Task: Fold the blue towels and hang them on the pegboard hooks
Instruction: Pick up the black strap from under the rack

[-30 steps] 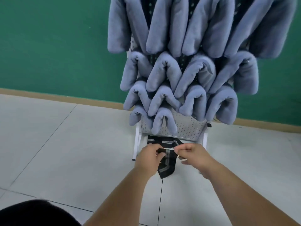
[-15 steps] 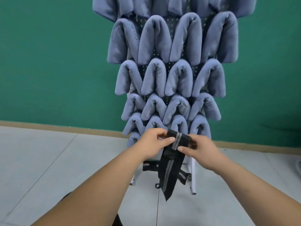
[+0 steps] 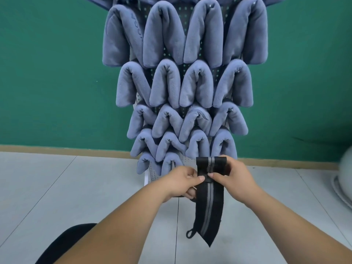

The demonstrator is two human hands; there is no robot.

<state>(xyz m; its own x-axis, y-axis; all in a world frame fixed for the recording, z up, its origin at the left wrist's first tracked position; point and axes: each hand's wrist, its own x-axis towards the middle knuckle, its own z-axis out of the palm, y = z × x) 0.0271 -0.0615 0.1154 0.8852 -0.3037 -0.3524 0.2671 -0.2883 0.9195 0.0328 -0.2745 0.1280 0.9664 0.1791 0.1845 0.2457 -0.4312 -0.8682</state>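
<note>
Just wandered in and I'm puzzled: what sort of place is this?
Probably a staged practice room, not a home: bare green wall, plain tiled floor, a freestanding pegboard packed with identical blue towels.

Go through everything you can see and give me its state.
blue towels, folded, draped over hooks in rows.
pegboard, upright, mostly covered by towels.
black striped cloth, top folded over, tail hanging free.
left hand, pinches the cloth's left edge.
right hand, grips the cloth's folded top.
</note>
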